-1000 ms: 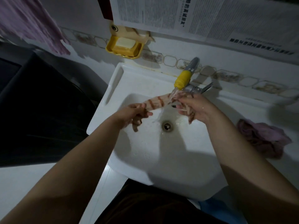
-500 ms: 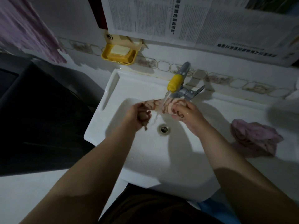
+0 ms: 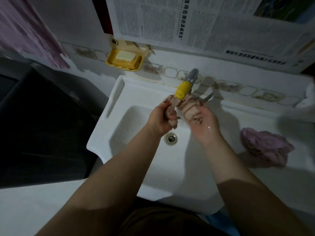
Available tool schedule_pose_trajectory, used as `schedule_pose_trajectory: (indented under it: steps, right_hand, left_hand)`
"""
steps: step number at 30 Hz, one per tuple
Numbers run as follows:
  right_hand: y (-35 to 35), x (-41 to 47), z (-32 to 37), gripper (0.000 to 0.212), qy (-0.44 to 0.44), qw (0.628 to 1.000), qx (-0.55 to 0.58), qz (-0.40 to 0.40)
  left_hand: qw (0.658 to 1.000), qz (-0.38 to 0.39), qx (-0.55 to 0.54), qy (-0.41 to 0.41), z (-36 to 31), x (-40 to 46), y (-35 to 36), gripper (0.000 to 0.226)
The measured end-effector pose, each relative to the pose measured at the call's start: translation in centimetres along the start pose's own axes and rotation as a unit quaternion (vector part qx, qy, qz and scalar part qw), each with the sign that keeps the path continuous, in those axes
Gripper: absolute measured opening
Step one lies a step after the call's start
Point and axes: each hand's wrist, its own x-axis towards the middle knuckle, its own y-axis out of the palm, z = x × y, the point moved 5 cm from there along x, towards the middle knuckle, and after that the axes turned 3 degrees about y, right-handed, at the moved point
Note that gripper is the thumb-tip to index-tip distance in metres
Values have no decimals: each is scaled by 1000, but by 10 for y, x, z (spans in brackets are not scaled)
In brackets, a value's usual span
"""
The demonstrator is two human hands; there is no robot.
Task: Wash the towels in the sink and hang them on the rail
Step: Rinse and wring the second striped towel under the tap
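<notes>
- Both hands are up under the tap [image 3: 185, 87], over the far part of the sink [image 3: 119, 120] basin, with a wet striped towel [image 3: 189, 108] bunched between them.
- Left hand [image 3: 162, 119] has its fingers curled round the left end of the towel, which pokes out above the knuckles and hangs a bit below the palm.
- Right hand [image 3: 205, 123] is palm up, with the fatter right-hand wad of the towel sitting in it and fingers wrapped up round it. So both hands are clamped on the same cloth, not spread wide.
- The towel sits right up against the yellow nozzle of the tap, basically touching it, and straight above the drain [image 3: 171, 138], which is just near of the hands.
- A second towel, the pink towel [image 3: 265, 145], lies crumpled on the white counter [image 3: 255, 181] to the right of the basin, well apart from both hands.
- On the far wall there's a yellow soap dish [image 3: 125, 60] with a pale bar of soap [image 3: 125, 55] in it, left of the tap.
- Newspaper [image 3: 204, 28] is stuck on the wall above the sink.
- A purple cloth [image 3: 25, 34] hangs at the far left, blurry.
</notes>
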Motion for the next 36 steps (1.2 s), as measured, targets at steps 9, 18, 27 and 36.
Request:
schedule_pose_trajectory:
  steps: [9,18,27,36]
  right_hand:
    - [34,5,-47,53,176,981,52,-59]
    - [51,14,-34,11,-20,979,-198,42]
    - [41,-1,-62,38,164,985,56,-25]
    - [52,20,-59,28,199,978,54,-11]
  left_hand:
    - [884,-108,426,158,-24,-54,-8,21]
    - [994,-85,-44,60,-6,-32,-34,53]
    - [717,-89,619,307,-9,-26,-3,43]
    - [735,-228,462,440,-39,-57,-47,33]
